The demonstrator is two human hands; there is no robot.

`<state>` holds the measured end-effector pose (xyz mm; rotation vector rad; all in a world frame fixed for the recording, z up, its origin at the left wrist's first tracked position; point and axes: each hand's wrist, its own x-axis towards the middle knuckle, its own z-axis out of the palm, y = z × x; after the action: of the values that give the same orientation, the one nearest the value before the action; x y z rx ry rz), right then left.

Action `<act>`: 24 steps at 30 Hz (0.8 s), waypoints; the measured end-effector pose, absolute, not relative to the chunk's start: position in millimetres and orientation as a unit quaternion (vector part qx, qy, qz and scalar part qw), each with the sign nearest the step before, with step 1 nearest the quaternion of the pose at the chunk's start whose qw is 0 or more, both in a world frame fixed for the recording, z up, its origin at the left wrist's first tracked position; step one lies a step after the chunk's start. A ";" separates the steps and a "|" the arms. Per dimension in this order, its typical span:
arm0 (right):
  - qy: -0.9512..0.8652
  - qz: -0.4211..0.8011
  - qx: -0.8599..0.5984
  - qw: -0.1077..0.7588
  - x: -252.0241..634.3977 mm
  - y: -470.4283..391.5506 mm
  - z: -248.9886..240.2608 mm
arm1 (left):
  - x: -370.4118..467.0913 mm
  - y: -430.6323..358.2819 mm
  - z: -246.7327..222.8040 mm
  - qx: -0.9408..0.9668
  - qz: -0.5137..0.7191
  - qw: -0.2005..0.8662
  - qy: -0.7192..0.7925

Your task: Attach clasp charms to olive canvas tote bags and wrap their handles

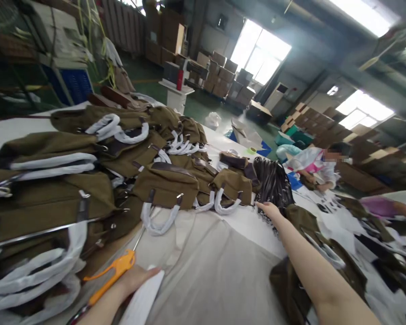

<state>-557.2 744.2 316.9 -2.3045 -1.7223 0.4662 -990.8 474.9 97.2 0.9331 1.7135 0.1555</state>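
My left hand (pixel 137 277), low in the view, is closed around a white stack of slips (pixel 144 295), with the thumb laid over the top. Just left of that wrist is an orange air blow gun (pixel 122 264) with a thin metal nozzle; whether the hand touches it I cannot tell. My right hand (pixel 269 211) reaches forward to the metal clasps at the lower end of a bundle of black straps (pixel 274 183). Its fingertips look pinched together, and what is between them is too small to make out. Between the arms spreads pale grey cloth (pixel 219 266).
Olive bags (pixel 169 183) with white-wrapped handles cover the table's left and middle. Another olive bag (pixel 287 289) sits under my right forearm. Across the table at right, a co-worker (pixel 313 164) bends over the work. Cardboard boxes (pixel 219 74) are stacked behind.
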 end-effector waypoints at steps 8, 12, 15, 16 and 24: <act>-0.741 0.242 -0.626 0.018 -766.7 830.8 217.8 | -990.0 469.7 85.7 0.405 0.050 0.558 0.723; -0.726 0.234 -0.645 -0.048 -832.9 832.4 176.3 | -989.2 469.4 80.2 0.395 0.048 0.557 0.729; -0.684 0.172 -0.709 0.005 -855.3 813.2 149.8 | -989.9 470.2 81.8 0.386 0.043 0.565 0.728; -0.673 0.155 -0.723 0.032 -857.7 803.1 141.8 | -990.2 470.7 83.4 0.384 0.041 0.570 0.725; -0.616 0.121 -0.773 0.091 -843.1 736.0 106.8 | -992.1 474.2 92.7 0.384 0.028 0.589 0.711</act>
<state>-843.1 736.0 106.8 -2.2966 -1.8302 0.3604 -992.1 474.2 92.7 0.8952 1.6555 0.0649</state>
